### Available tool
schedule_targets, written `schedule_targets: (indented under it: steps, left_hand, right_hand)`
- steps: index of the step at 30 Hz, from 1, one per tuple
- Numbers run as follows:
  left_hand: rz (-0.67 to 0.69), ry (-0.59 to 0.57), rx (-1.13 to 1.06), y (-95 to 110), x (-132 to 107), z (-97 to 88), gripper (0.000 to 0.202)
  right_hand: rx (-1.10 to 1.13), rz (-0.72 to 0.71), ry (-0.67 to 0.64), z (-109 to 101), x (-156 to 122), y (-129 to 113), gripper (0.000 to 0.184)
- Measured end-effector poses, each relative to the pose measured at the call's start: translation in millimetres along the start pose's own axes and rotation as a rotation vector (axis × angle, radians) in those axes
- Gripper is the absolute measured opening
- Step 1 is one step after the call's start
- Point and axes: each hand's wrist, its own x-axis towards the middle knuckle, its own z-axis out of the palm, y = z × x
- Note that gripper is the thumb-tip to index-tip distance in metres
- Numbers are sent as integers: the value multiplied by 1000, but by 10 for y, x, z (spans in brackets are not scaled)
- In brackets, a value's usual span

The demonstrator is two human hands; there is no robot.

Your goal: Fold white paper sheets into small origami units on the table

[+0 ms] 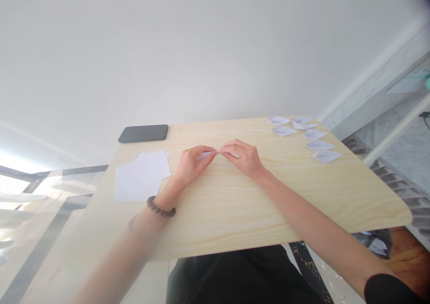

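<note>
Above the middle of the table (pixel 228 214), the left hand (pixel 192 163) pinched a folded paper (pixel 204 155) in its fingers, while the right hand (pixel 245 158) gripped its tip. Sheets (pixel 141 176) lay left, near a phone (pixel 144 133); paper shapes (pixel 314 134) lay right.

Tabletop (pixel 221 214): wood w/ visible grain, smooth, low sheen. Paper sheets (pixel 141 176): flat, smooth, matt. Folded paper pcs (pixel 284 130): same matt paper, crisp creases; mid-table folded pc (pixel 204 155) also paper, matt. Smartphone (pixel 144 133): smooth, approx. satin, mat'l unclear. Bead bracelet (pixel 161 207): bumpy, mostly matt. Wall (pixel 201 49): smooth, matt. Lap cloth (pixel 235 277): soft matt fabric. Veined floor strip (pixel 311 270): polished, stone-look.
</note>
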Motion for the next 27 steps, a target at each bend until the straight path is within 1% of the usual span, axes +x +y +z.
schedule_targets:
  steps: [3,6,8,10,12,14,18,22,24,27]
  left_hand:
    - [-193,-44,-133,2,11,-29,30]
    - [-391,-134,-300,-37,36,-61,34]
    - [-480,-167,-418,-58,49,-74,33]
    - [-532,-174,-513,-64,56,-80,32]
    - [-561,-181,-568,-56,59,-83,31]
    - [-580,-184,-579,-47,60,-88,30]
    - [-593,-204,-529,-42,73,-108,29]
    - [-586,-225,-477,-50,89,-119,33]
    - [-567,-216,-471,-55,90,-112,33]
    - [-521,-198,-425,-56,79,-85,33]
  right_hand:
    - [-28,-26,-6,-10,8,-19,13]
    - [-2,-39,-53,-19,13,-51,15]
    - [25,-37,-82,-24,15,-73,16]
    - [43,-30,-93,-27,19,-89,18]
    - [54,-28,-93,-28,23,-98,19]
    - [62,-33,-86,-26,25,-101,18]
    - [72,-46,-73,-22,23,-106,17]
    - [100,-46,-92,-23,20,-139,15]
    - [128,-12,-98,-24,16,-161,14]
    - [200,140,-126,-22,5,-177,16]
